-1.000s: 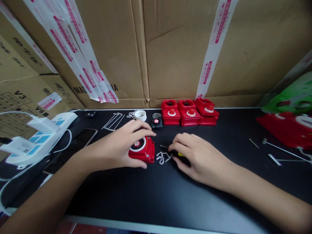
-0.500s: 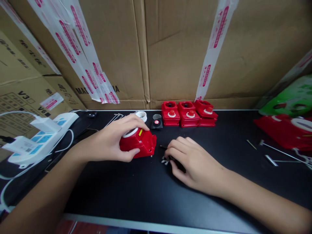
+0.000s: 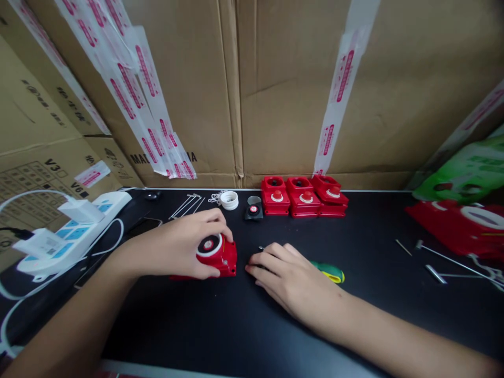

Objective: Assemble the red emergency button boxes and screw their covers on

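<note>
My left hand (image 3: 185, 244) is closed from above around a red housing (image 3: 229, 257), which rests on the black table. A white ring and a black disc (image 3: 209, 245) with a red-and-white centre show on its top. To its right, my right hand (image 3: 289, 278) lies low on the table, fingers bent together and fingertips down. Whatever is under those fingers is hidden. A screwdriver's green-and-yellow handle (image 3: 333, 273) sticks out behind the right hand, and a small dark metal tip shows beyond its fingers.
Several red units (image 3: 305, 202) stand along the cardboard wall, beside a black square part (image 3: 253, 210). White rings (image 3: 229, 200) and metal rods (image 3: 187, 206) lie left of them. A white power strip (image 3: 74, 231) is far left. More red housings (image 3: 464, 226) and T-shaped rods (image 3: 437, 274) sit right.
My left hand has set the tilted red housing down flatter and further left, baring its black disc. My right hand has moved slightly left, covering the small metal bits; the screwdriver handle now shows.
</note>
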A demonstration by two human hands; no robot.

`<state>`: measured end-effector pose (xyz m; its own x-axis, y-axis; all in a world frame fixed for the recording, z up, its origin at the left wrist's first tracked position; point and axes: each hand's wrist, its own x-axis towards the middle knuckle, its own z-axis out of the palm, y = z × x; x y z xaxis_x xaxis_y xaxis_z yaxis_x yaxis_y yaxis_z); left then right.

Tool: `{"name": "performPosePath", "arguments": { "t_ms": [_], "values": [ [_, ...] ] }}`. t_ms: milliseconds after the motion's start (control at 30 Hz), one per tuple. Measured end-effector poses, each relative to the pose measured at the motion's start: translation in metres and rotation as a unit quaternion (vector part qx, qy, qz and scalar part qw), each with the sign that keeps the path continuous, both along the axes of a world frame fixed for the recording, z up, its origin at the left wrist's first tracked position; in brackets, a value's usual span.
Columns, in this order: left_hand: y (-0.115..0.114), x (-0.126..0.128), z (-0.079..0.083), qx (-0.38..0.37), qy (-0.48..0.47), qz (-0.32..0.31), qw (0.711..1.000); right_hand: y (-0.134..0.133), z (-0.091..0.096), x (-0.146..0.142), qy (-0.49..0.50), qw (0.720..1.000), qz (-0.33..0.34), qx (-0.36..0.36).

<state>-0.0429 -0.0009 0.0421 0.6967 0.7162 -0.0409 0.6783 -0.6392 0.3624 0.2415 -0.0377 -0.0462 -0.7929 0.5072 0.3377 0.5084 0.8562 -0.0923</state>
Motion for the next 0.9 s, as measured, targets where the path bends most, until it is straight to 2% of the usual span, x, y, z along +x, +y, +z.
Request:
{"name": "performPosePath", "arguments": {
  "t_ms": [300, 400, 500, 567, 667, 767, 833, 900],
  "values": [
    [-0.006, 0.011, 0.004, -0.033, -0.033, 0.000, 0.999, 0.003, 0.002, 0.007, 0.076, 0.995, 0.024, -0.068],
    [-0.011, 0.018, 0.002, 0.035, -0.059, -0.005, 0.998, 0.001, 0.008, 0.007, 0.088, 0.992, 0.024, -0.089],
    [-0.019, 0.031, -0.004, 0.156, -0.088, -0.032, 0.983, -0.001, 0.017, 0.010, 0.177, 0.971, 0.025, -0.158],
    [-0.026, 0.041, -0.009, 0.222, -0.107, -0.078, 0.966, -0.002, 0.020, 0.012, 0.261, 0.930, -0.007, -0.260],
    [-0.036, 0.054, -0.014, 0.269, -0.121, -0.133, 0.946, -0.003, 0.021, 0.014, 0.332, 0.825, -0.065, -0.453],
    [-0.043, 0.063, -0.018, 0.284, -0.129, -0.159, 0.937, -0.003, 0.019, 0.015, 0.363, 0.730, -0.055, -0.577],
    [-0.045, 0.065, -0.020, 0.286, -0.138, -0.155, 0.935, -0.003, 0.019, 0.015, 0.372, 0.697, -0.036, -0.612],
    [-0.045, 0.064, -0.020, 0.275, -0.139, -0.151, 0.939, -0.002, 0.020, 0.015, 0.372, 0.680, -0.031, -0.631]
  ]
}}
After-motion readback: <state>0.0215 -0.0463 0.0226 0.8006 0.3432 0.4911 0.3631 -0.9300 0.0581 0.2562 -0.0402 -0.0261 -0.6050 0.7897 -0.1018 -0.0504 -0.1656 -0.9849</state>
